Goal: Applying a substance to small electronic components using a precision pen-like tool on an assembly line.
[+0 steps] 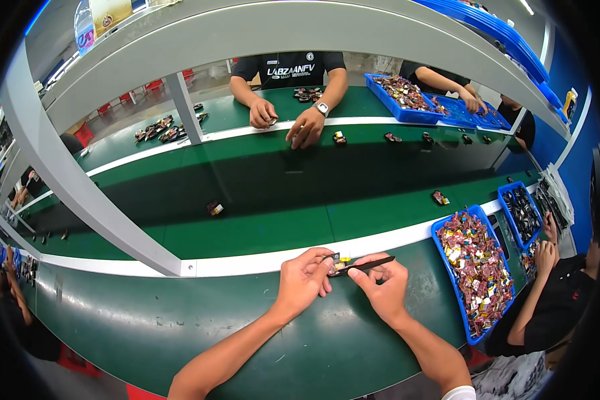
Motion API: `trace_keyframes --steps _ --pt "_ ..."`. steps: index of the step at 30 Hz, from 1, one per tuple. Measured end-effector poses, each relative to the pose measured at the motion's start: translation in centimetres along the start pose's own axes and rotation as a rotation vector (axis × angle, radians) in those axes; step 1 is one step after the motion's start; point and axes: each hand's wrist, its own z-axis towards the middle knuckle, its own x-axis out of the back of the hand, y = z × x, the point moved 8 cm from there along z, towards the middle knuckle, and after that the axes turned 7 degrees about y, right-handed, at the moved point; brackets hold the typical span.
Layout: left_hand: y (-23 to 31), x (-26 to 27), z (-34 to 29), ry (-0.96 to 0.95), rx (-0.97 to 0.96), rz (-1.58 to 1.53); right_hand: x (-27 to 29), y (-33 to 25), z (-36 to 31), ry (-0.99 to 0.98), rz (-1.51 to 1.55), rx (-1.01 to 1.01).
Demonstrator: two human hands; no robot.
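My left hand point(300, 283) is closed on a small electronic part point(344, 261) with a dark casing and a yellow piece, near the white edge strip of the green bench. My fingers cover much of the part. In my right hand point(385, 291) are slim black tweezers point(375, 264), held between thumb and fingers. Their narrow end points left and meets the part or lies just in front of it; I cannot tell which. Right of my hands stands a blue tray point(440, 248) heaped with small reddish-brown parts that have yellow and white pieces.
Beyond the white strip point(247, 265) runs a green conveyor belt point(267, 233) carrying scattered dark parts point(214, 208). A grey frame post point(93, 180) rises at left. A co-worker's hands point(305, 129) work opposite. Another person's arm point(535, 287) is at right, by a blue tray of black parts point(520, 212).
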Motion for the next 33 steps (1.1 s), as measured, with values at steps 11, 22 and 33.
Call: trace_keyframes --steps 11,22,33 --pt "0.2 -0.5 0.0 -0.067 -0.025 0.010 -0.5 1.8 0.4 -0.016 0.337 -0.312" --pt "-0.4 -0.5 0.4 -0.155 0.045 -0.084 0.6 0.3 0.1 -0.005 0.174 -0.024" --pt "-0.1 -0.6 0.3 -0.187 0.033 -0.104 0.3 -0.3 0.0 0.014 0.116 0.001"
